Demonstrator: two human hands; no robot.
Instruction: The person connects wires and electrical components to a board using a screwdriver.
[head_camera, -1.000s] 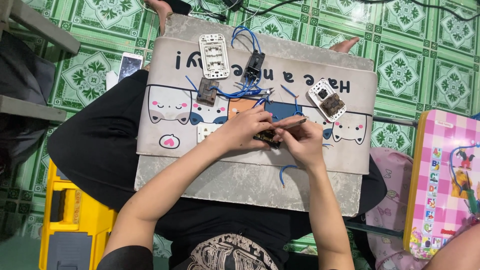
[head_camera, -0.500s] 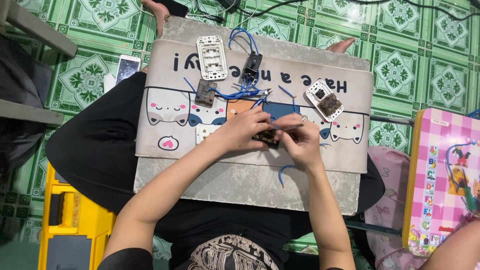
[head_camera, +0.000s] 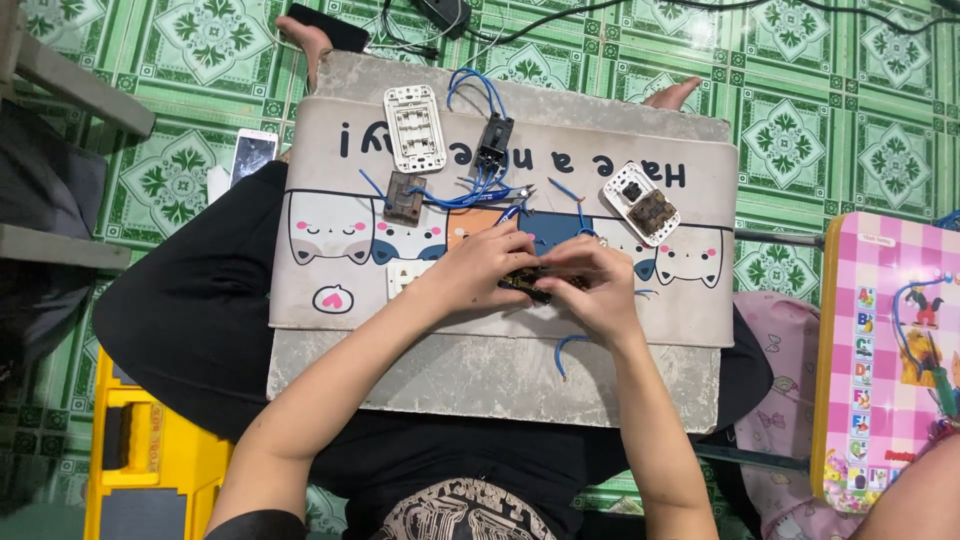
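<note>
Small dark switch module (head_camera: 527, 284) pinched between left hand (head_camera: 487, 266) and right hand (head_camera: 588, 281), fingers closed.

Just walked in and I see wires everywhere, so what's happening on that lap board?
A person sits on the green tiled floor with a lap board across their legs. The left hand and right hand meet over a small dark electrical part, both gripping it. Farther up the board lie a white switch plate, a black module with blue wires, a brown module and a white socket plate.
</note>
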